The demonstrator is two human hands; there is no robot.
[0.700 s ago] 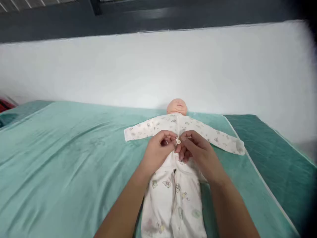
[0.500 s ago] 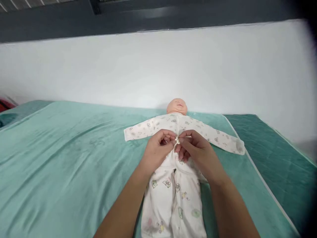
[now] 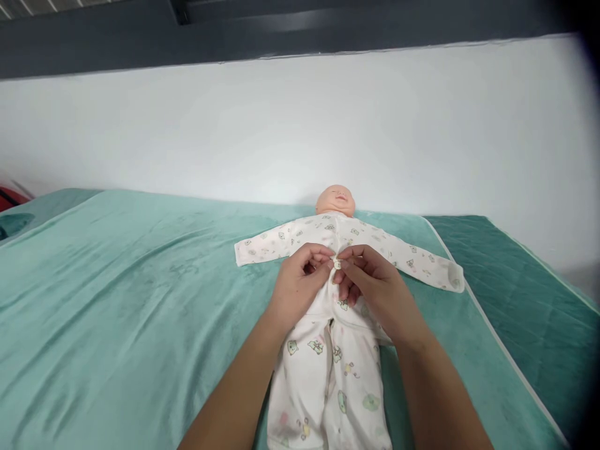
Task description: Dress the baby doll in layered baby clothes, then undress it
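A baby doll (image 3: 335,200) lies on its back, dressed in a white long-sleeved top (image 3: 267,245) with small animal prints and matching pants (image 3: 304,381). Over the belly, my left hand (image 3: 300,278) pinches the front edge of the top between thumb and fingers. Facing it, my right hand (image 3: 370,275) is closed on the same front opening. A small pale button (image 3: 337,265) shows between the two thumbs. Whether it is through its hole I cannot tell. The doll's sleeves spread out to both sides, and no doll hands show at the cuffs.
A light green blanket (image 3: 117,300) with soft wrinkles covers the surface beneath the doll. Darker green quilted cloth (image 3: 525,300) shows at the right. A white wall (image 3: 210,131) rises just behind the doll's head. Something red (image 3: 10,197) sits at the far left edge.
Almost nothing differs. Both hands stay pinched at the front of the top, with only a slight shift of the fingers and button.
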